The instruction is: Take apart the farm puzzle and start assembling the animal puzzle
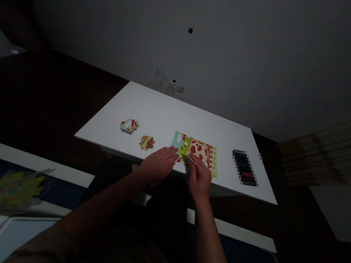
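Your left hand (158, 164), unclenched and flat, apparently steadies puzzle (199, 148); your right hand (200, 178) pinches piece (192, 160), tilted likely for edge grip.

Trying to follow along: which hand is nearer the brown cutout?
Left: the left hand is just right of the brown cutout; the right hand is farther right, at the picture.

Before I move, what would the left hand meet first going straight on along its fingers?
Most likely the light-blue left end of the spotted animal picture, just ahead of the left hand; whether they already touch is hard to tell.
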Tool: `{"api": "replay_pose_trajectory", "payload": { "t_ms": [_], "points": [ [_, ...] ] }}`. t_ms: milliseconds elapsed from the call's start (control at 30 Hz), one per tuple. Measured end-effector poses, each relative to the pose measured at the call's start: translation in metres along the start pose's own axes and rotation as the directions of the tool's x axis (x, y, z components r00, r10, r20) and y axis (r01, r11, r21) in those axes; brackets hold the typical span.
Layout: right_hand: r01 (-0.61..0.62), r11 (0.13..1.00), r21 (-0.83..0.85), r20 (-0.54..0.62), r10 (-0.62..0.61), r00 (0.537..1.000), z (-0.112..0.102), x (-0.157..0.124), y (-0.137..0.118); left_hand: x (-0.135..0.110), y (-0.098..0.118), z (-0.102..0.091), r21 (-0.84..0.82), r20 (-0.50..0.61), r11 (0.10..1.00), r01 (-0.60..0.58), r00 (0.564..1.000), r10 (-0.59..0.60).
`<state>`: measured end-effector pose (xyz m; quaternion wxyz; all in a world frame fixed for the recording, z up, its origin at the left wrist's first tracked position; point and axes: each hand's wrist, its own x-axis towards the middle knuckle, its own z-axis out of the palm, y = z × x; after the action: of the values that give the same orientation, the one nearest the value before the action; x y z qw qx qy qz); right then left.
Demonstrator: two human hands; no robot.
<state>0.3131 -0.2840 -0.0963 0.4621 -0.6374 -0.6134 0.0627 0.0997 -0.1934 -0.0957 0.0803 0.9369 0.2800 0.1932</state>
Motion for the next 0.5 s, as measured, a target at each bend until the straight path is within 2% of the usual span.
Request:
{"api": "replay_pose_trajectory", "payload": {
  "t_ms": [133,333,400,500],
  "points": [
    [0.108,0.989,-0.103,0.127,-0.095,0.987,0.005,-0.002,0.0,-0.009,0.011,-0.003,0.046,0.009,0.999,-0.026,1.0,0.026],
    [0.227,0.959,-0.171,0.295,-0.17,0.94,-0.004,-0.008,-0.007,-0.017,0.004,-0.006,-0.02,-0.012,0.997,-0.069,0.998,0.069],
    [0.25,0.955,-0.161,0.323,-0.188,0.927,-0.01,-0.01,-0.009,-0.018,0.0,-0.01,-0.075,-0.004,0.994,-0.076,0.997,0.076],
    [0.256,0.958,-0.132,0.288,-0.21,0.934,-0.013,-0.012,-0.006,-0.018,-0.005,-0.014,-0.129,0.012,0.988,-0.087,0.996,0.09]
  ]
}}
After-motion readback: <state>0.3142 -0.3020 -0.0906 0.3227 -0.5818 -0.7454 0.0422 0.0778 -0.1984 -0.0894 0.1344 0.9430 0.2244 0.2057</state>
